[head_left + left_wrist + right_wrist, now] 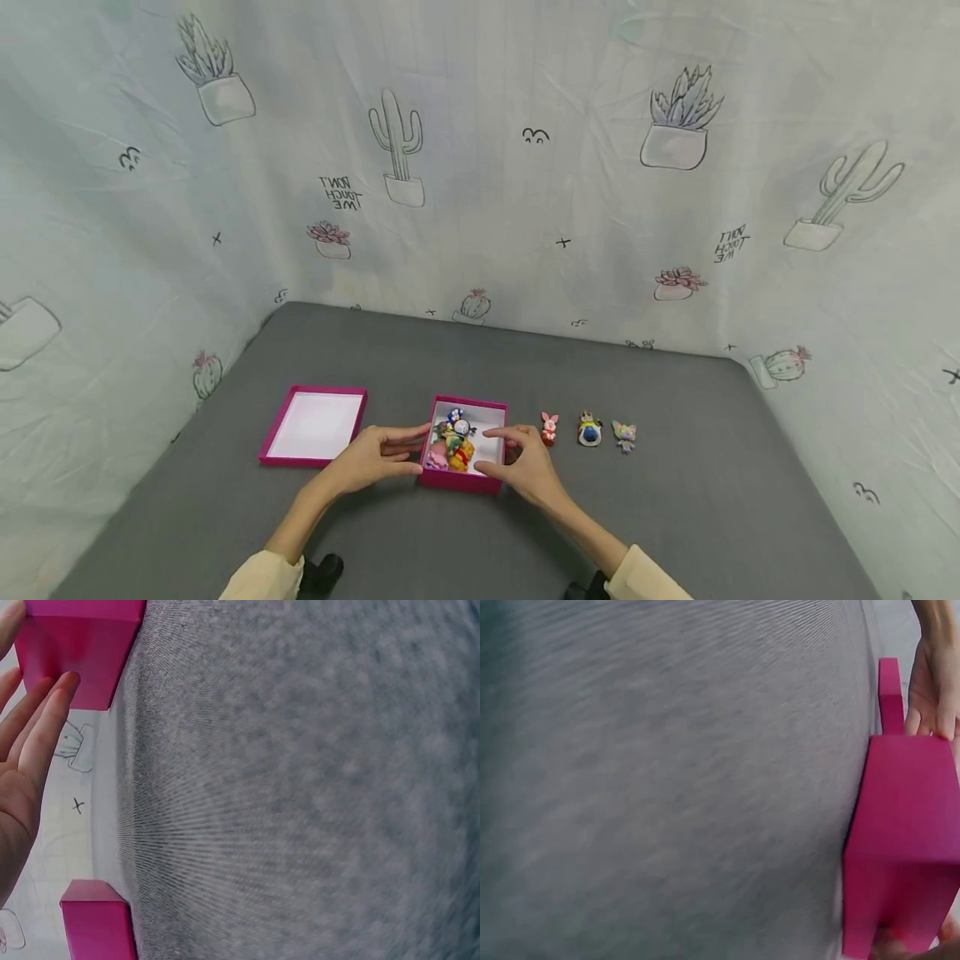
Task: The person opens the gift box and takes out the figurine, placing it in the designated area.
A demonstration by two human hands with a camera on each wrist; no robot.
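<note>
Sitting at 6 o'clock in the head view, the pink box [459, 481] has toys [461, 454] inside. The left hand [372, 457] touches its 9 o'clock side, the right hand [530, 465] its 3 o'clock side, thumbs and fingers spread apart.

A grey fabric surface covers the table [705, 508], its far corners rounded. Behind it and along both sides hangs a pale, creased curtain [480, 50] printed with potted plants: a tall, branching cactus [398, 150] left of centre, a spiky-leaved plant [677, 137] at upper right, and a pinkish succulent [329, 240] below some mirrored lettering [341, 193]. A small round cactus [473, 307] print meets the table's far edge.
</note>
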